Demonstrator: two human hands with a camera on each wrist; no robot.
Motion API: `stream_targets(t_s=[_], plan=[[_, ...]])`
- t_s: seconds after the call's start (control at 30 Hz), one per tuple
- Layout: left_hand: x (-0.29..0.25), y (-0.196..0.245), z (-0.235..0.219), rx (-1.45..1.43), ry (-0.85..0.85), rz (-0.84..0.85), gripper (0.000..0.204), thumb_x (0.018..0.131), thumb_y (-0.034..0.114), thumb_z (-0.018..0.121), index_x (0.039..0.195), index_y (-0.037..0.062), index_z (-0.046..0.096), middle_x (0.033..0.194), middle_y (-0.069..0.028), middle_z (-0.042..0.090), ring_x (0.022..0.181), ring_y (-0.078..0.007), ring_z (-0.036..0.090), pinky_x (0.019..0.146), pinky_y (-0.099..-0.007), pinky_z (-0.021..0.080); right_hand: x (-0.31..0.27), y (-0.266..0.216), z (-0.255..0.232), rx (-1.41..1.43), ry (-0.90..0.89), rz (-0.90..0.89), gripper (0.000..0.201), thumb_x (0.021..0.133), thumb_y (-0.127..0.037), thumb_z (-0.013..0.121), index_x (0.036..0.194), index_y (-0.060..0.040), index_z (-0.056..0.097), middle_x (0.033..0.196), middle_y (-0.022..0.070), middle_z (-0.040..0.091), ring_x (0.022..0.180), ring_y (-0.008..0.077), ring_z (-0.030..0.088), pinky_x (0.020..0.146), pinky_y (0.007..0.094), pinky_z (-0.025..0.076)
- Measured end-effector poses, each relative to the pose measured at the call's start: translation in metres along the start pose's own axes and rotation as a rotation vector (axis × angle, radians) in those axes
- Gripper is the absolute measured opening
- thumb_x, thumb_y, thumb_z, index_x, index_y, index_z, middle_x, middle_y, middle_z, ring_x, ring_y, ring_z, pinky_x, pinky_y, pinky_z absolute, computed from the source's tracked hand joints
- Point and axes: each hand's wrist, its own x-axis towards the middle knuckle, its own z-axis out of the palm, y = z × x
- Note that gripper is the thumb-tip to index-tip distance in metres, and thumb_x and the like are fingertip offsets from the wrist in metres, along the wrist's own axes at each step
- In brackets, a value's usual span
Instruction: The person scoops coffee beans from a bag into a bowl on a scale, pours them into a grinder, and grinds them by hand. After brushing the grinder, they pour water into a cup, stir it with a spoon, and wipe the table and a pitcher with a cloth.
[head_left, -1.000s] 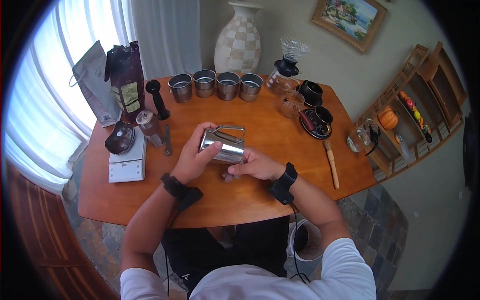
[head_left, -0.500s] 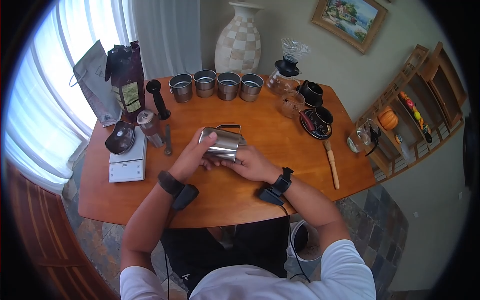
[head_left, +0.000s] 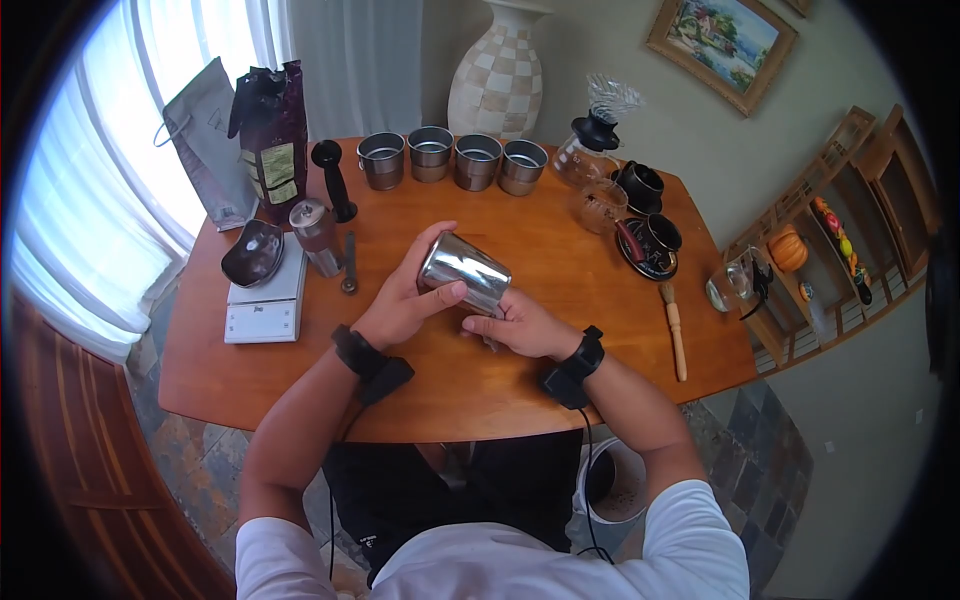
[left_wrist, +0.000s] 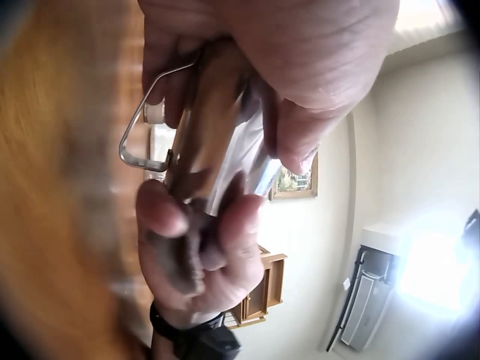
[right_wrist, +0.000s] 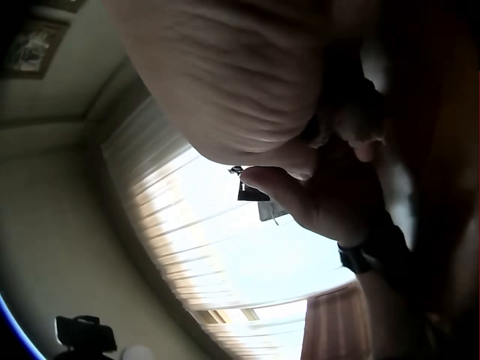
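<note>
A shiny metal cup (head_left: 466,271) is held tilted above the table by the left hand (head_left: 405,300), its thumb along the near side. Its wire handle shows in the left wrist view, beside the metal cup (left_wrist: 214,142). At the cup's lower right end is the right hand (head_left: 532,326), with thumb and fingers curled. In the left wrist view the right hand (left_wrist: 232,281) pinches a greyish, cloth-like piece (left_wrist: 176,262) against or close to that end; exact contact is unclear. The right wrist view is too dark to show the cup clearly.
Several metal cups (head_left: 478,163) line the back of the table (head_left: 430,405). Left are a scale (head_left: 262,318), dark dish (head_left: 253,253), grinder (head_left: 317,238) and bags (head_left: 273,150). Right are a glass dripper (head_left: 588,150), black cups (head_left: 662,233), brush (head_left: 676,335) and glass pitcher (head_left: 727,287).
The cup has turned, so its handle no longer shows in the head view. The right hand has shifted right, its thumb now visible. The head view has shifted slightly.
</note>
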Motion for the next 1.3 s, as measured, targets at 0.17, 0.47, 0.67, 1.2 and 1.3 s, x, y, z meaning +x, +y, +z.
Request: stream_targets(t_s=[0.17, 0.47, 0.67, 1.2, 1.3], plan=[[0.006, -0.007, -0.006, 0.041, 0.061, -0.115, 0.070, 0.103, 0.029, 0.069, 0.159, 0.0089, 0.032, 0.134, -0.0080, 0.053, 0.123, -0.0172, 0.054, 0.108, -0.0323, 0.043, 0.011, 0.006, -0.007, -0.968, 0.080, -0.400, 0.027, 0.099, -0.022, 0.065, 0.118, -0.0029, 0.068, 0.096, 0.0219, 0.069, 0.087, 0.0395, 0.068, 0.078, 0.0472, 0.055], [0.002, -0.008, -0.004, 0.144, 0.010, 0.022, 0.072, 0.100, 0.026, 0.073, 0.157, 0.0108, 0.032, 0.135, -0.0084, 0.050, 0.125, -0.0184, 0.052, 0.109, -0.0341, 0.043, 0.007, 0.010, -0.014, 0.068, -0.022, -0.159, 0.041, 0.100, -0.013, 0.067, 0.138, -0.0048, 0.056, 0.098, 0.0044, 0.068, 0.079, 0.0206, 0.066, 0.071, 0.0348, 0.053], [0.000, 0.001, -0.002, 0.263, -0.087, 0.200, 0.086, 0.094, 0.025, 0.079, 0.160, 0.0129, 0.024, 0.138, -0.0095, 0.046, 0.129, -0.0206, 0.049, 0.111, -0.0351, 0.041, -0.004, -0.011, -0.014, 0.595, -0.133, 0.027, 0.053, 0.096, -0.011, 0.071, 0.146, -0.0095, 0.052, 0.107, 0.0018, 0.065, 0.079, 0.0100, 0.062, 0.067, 0.0257, 0.048], [0.005, 0.014, -0.011, -0.014, 0.038, -0.470, 0.054, 0.107, 0.048, 0.056, 0.138, 0.0043, 0.051, 0.110, -0.0063, 0.068, 0.092, -0.0092, 0.069, 0.077, -0.0247, 0.057, 0.013, 0.004, 0.007, -1.372, 0.136, -0.358, 0.012, 0.079, -0.008, 0.065, 0.082, 0.0010, 0.071, 0.081, 0.0226, 0.068, 0.079, 0.0432, 0.068, 0.074, 0.0490, 0.056], [0.004, 0.008, -0.014, -0.038, -0.015, -0.360, 0.067, 0.104, 0.052, 0.061, 0.146, 0.0021, 0.044, 0.123, -0.0119, 0.063, 0.109, -0.0144, 0.065, 0.090, -0.0295, 0.056, 0.018, 0.012, -0.003, -1.180, 0.204, -0.495, 0.016, 0.092, -0.011, 0.069, 0.106, -0.0037, 0.072, 0.080, 0.0145, 0.070, 0.067, 0.0303, 0.068, 0.063, 0.0404, 0.055]])
